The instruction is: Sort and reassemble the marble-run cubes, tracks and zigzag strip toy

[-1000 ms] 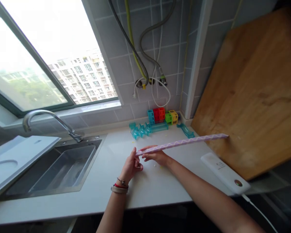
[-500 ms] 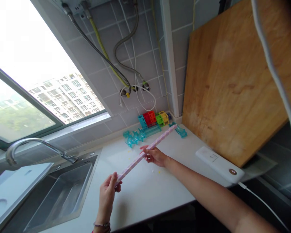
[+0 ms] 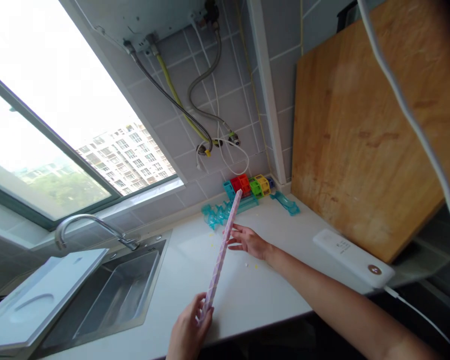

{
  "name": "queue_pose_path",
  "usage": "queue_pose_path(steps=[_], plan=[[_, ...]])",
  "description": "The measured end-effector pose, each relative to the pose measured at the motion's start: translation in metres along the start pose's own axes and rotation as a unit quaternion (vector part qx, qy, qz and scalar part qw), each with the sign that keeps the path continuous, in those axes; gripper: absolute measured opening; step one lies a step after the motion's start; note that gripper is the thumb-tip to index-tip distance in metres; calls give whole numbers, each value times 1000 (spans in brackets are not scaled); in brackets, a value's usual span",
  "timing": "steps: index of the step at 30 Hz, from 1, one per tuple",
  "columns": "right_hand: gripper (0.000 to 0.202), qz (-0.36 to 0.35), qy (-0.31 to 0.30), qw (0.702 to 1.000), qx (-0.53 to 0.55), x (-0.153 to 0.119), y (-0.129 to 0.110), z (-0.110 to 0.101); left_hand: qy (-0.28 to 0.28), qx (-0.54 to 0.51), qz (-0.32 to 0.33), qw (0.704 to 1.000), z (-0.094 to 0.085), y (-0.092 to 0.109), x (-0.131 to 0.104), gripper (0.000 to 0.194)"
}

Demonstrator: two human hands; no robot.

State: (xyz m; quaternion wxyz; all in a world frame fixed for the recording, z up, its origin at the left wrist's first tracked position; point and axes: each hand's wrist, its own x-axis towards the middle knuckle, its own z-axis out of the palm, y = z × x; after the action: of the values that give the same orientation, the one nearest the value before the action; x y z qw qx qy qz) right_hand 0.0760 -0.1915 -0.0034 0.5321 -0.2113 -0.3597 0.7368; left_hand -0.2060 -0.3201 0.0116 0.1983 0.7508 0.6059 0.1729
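A long, slim pink stick with a pale criss-cross pattern [image 3: 220, 260] slants over the smooth white countertop [image 3: 264, 300], between two bare hands.
The left hand [image 3: 190, 325] grasps its near end, thumb and fingers wrapped round it; the right hand [image 3: 249, 243] has its fingertips at the stick farther up, loosely spread — whether they grip it, I cannot tell. In view, the far end overlaps the red open-sided plastic block [image 3: 243, 183], beside translucent teal plastic pieces [image 3: 214, 216].

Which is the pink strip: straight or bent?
Straight: the pink strip runs without a bend from the left hand to its far tip.
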Motion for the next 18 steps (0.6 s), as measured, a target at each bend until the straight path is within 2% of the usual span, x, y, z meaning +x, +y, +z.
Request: queue_pose_path(steps=[2, 5, 9, 11, 14, 18], plan=[[51, 30, -59, 997, -43, -6, 1, 4, -4, 49, -12, 999, 0, 8, 11, 30], [73, 62, -137, 984, -96, -11, 4, 8, 13, 44, -15, 999, 2, 11, 20, 37], [69, 149, -217, 951, -162, -7, 17, 3, 83, -57, -25, 995, -8, -1, 18, 42], [68, 187, -216, 939, -191, -3, 28, -1, 97, -112, -76, 986, -19, -14, 15, 47], [67, 189, -174, 945, -204, 3, 42, -6, 98, -178, -141, 969, -32, -37, 11, 60], [57, 179, -148, 951, -203, 6, 52, -9, 91, -173, -194, 961, -33, -64, 13, 67]])
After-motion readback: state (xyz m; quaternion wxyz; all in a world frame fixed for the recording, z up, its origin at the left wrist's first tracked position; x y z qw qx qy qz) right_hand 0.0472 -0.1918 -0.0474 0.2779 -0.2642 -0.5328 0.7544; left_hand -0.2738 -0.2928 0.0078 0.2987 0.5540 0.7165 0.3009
